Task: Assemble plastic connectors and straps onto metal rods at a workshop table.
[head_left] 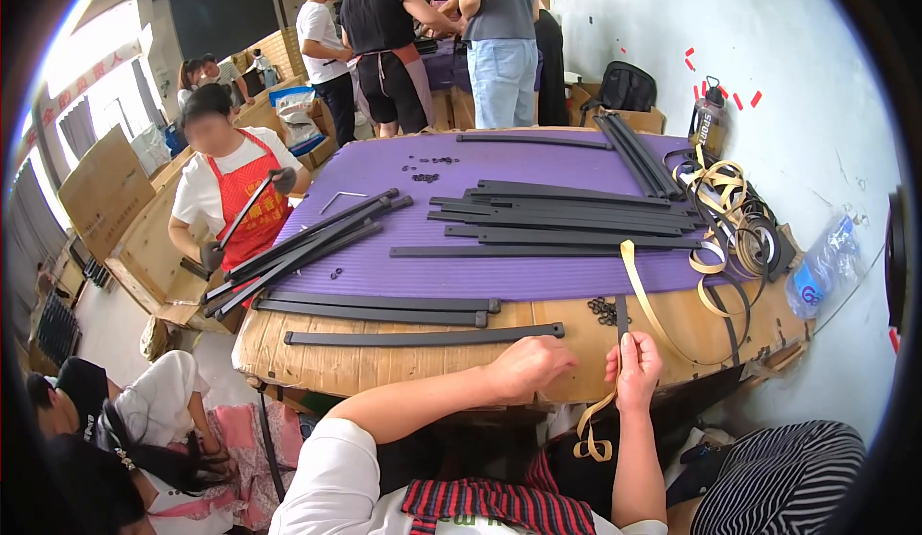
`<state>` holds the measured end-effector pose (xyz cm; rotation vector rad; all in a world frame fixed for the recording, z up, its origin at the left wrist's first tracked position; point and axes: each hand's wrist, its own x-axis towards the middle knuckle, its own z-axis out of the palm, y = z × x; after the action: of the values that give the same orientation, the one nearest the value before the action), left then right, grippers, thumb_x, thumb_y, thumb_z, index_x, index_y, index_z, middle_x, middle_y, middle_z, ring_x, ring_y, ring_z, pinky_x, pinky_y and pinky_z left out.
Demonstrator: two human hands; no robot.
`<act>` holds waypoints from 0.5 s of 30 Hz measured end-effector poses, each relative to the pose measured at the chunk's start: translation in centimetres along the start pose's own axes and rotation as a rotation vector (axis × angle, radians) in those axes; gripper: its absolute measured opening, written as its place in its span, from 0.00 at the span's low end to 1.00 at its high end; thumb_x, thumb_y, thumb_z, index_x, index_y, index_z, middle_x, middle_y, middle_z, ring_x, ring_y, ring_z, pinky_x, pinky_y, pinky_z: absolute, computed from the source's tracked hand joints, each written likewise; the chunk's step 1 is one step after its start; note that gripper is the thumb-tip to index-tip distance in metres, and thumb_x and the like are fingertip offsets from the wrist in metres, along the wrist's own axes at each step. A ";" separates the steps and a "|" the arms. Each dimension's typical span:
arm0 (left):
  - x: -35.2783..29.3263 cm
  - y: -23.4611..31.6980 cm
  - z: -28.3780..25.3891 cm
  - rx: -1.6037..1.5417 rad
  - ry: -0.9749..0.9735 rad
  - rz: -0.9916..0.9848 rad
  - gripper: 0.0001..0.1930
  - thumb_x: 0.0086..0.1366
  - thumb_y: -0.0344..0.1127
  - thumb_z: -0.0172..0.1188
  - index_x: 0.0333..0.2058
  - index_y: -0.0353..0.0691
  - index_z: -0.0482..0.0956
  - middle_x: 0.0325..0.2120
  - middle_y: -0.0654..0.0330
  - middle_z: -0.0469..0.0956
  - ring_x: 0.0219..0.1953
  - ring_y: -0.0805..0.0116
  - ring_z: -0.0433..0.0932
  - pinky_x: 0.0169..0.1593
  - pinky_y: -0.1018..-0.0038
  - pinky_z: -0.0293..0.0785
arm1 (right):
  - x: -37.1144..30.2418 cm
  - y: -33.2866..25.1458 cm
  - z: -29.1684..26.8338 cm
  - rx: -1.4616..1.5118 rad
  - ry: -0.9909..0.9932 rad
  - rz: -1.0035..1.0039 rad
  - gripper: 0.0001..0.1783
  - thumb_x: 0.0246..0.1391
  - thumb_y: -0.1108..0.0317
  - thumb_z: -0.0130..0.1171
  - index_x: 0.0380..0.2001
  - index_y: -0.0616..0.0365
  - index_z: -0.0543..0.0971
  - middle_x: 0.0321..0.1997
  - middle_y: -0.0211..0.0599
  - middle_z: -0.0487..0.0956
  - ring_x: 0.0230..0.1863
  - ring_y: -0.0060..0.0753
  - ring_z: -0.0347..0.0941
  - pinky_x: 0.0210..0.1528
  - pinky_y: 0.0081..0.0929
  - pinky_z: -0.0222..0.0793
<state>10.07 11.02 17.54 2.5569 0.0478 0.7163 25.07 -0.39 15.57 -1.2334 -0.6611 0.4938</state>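
My right hand point(637, 372) is closed in a pinch at the table's front edge, on a narrow black strip point(621, 312) that rises from its fingers. A yellowish tape strip point(594, 444) curls down below that hand, and another yellowish strip point(642, 290) bends past its far side. To its left, my left hand point(526, 370) has its fingers curled together; whatever it may hold is hidden. Just beyond the left hand lies a long black bar point(423, 339) with a hole near its right end. Small black rings point(602, 311) are heaped between the bar and the strip.
Several black bars point(567, 218) lie on the purple mat point(384, 170). Tangled tape point(730, 199), a clear plastic bottle point(828, 264) and a dark drink bottle point(709, 117) line the right side. A co-worker in a red apron point(254, 204) holds a bar at the left.
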 end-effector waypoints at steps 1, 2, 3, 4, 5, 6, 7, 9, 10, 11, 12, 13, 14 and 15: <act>0.2 -0.2 0.5 -0.004 0.001 0.002 0.06 0.52 0.29 0.54 0.30 0.37 0.75 0.24 0.52 0.74 0.29 0.53 0.73 0.35 0.64 0.71 | -0.1 0.1 0.0 0.005 -0.007 0.001 0.09 0.58 0.65 0.47 0.28 0.59 0.69 0.17 0.30 0.70 0.14 0.16 0.63 0.14 0.13 0.60; 0.4 -0.3 1.0 0.023 0.026 0.031 0.05 0.51 0.29 0.55 0.29 0.37 0.75 0.24 0.54 0.73 0.29 0.54 0.73 0.34 0.65 0.71 | -0.1 0.1 0.0 0.011 -0.010 0.001 0.09 0.57 0.65 0.47 0.28 0.59 0.69 0.17 0.30 0.70 0.14 0.16 0.63 0.14 0.13 0.61; 0.6 -0.4 1.3 0.050 0.052 0.060 0.05 0.51 0.28 0.55 0.29 0.38 0.75 0.24 0.55 0.72 0.28 0.55 0.72 0.33 0.66 0.71 | 0.0 0.1 0.0 0.009 -0.005 -0.001 0.09 0.57 0.65 0.47 0.28 0.59 0.69 0.17 0.30 0.70 0.14 0.16 0.63 0.14 0.13 0.61; 0.6 -0.5 1.4 0.048 0.051 0.064 0.05 0.51 0.28 0.55 0.29 0.38 0.75 0.24 0.55 0.72 0.28 0.55 0.72 0.33 0.66 0.71 | 0.0 0.2 0.0 0.013 -0.012 -0.001 0.09 0.57 0.65 0.47 0.28 0.59 0.69 0.17 0.30 0.70 0.14 0.16 0.63 0.14 0.13 0.61; 0.5 -0.5 1.3 0.080 0.049 0.086 0.06 0.50 0.28 0.55 0.29 0.38 0.75 0.25 0.56 0.72 0.29 0.55 0.72 0.34 0.67 0.71 | -0.1 0.2 0.0 0.017 -0.020 0.002 0.09 0.57 0.65 0.48 0.28 0.59 0.69 0.17 0.30 0.70 0.14 0.16 0.63 0.14 0.13 0.61; 0.4 -0.5 1.3 0.112 0.047 0.108 0.07 0.49 0.28 0.55 0.29 0.38 0.75 0.26 0.57 0.72 0.30 0.56 0.72 0.34 0.68 0.71 | -0.1 0.2 -0.1 0.016 -0.018 0.003 0.09 0.57 0.65 0.48 0.28 0.59 0.69 0.17 0.30 0.70 0.14 0.16 0.63 0.14 0.13 0.61; 0.5 -0.6 1.4 0.110 0.046 0.108 0.07 0.49 0.28 0.55 0.29 0.38 0.75 0.26 0.57 0.72 0.30 0.56 0.72 0.34 0.68 0.71 | -0.2 0.1 -0.1 0.010 -0.011 0.005 0.09 0.57 0.65 0.48 0.28 0.58 0.69 0.17 0.29 0.70 0.14 0.16 0.63 0.14 0.13 0.61; 0.4 -0.8 1.5 0.148 0.052 0.070 0.09 0.47 0.28 0.54 0.31 0.37 0.74 0.30 0.57 0.72 0.32 0.57 0.72 0.35 0.69 0.71 | -0.2 0.1 -0.1 0.007 -0.010 0.008 0.09 0.57 0.65 0.48 0.28 0.58 0.69 0.17 0.29 0.70 0.14 0.16 0.63 0.13 0.13 0.61; 0.3 -0.8 1.4 0.150 0.052 0.067 0.09 0.47 0.28 0.54 0.31 0.37 0.74 0.30 0.57 0.72 0.32 0.57 0.72 0.35 0.69 0.71 | -0.2 0.2 0.0 0.006 -0.012 0.002 0.09 0.57 0.65 0.47 0.28 0.58 0.69 0.17 0.29 0.70 0.14 0.16 0.63 0.13 0.13 0.60; 0.3 -0.8 1.3 0.208 0.034 0.093 0.09 0.47 0.29 0.54 0.30 0.38 0.74 0.29 0.58 0.70 0.32 0.59 0.71 0.36 0.70 0.71 | -0.2 0.2 -0.1 0.003 -0.013 -0.005 0.09 0.57 0.65 0.47 0.28 0.58 0.69 0.17 0.29 0.70 0.14 0.15 0.63 0.13 0.13 0.60; 0.3 -0.7 1.2 0.266 0.016 0.119 0.09 0.46 0.31 0.54 0.29 0.39 0.74 0.28 0.59 0.69 0.32 0.61 0.70 0.36 0.71 0.70 | -0.2 0.3 -0.1 0.003 -0.014 -0.004 0.09 0.57 0.65 0.47 0.28 0.58 0.69 0.17 0.29 0.70 0.14 0.15 0.63 0.13 0.13 0.60; 0.2 -0.6 1.3 0.267 0.016 0.117 0.09 0.46 0.31 0.54 0.29 0.39 0.74 0.28 0.59 0.69 0.32 0.61 0.70 0.36 0.71 0.70 | -0.2 0.3 -0.1 0.006 -0.012 -0.006 0.09 0.57 0.65 0.47 0.28 0.58 0.69 0.17 0.29 0.70 0.14 0.15 0.63 0.13 0.13 0.60; 0.0 -0.5 1.3 0.303 0.032 0.142 0.08 0.46 0.31 0.54 0.29 0.39 0.73 0.28 0.59 0.69 0.32 0.62 0.70 0.37 0.71 0.70 | -0.1 0.3 0.1 0.011 -0.013 -0.010 0.08 0.58 0.66 0.47 0.28 0.58 0.69 0.17 0.29 0.70 0.14 0.15 0.63 0.13 0.12 0.60; -0.2 -0.5 1.3 0.338 0.048 0.167 0.08 0.46 0.31 0.54 0.28 0.39 0.73 0.28 0.60 0.68 0.33 0.63 0.69 0.37 0.72 0.69 | -0.1 0.3 0.2 0.014 -0.020 -0.010 0.08 0.58 0.66 0.47 0.28 0.58 0.69 0.17 0.29 0.70 0.14 0.15 0.63 0.13 0.12 0.60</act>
<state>10.59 10.85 16.27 2.8909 -0.0321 0.8991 24.87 -0.25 15.27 -1.2124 -0.6796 0.5020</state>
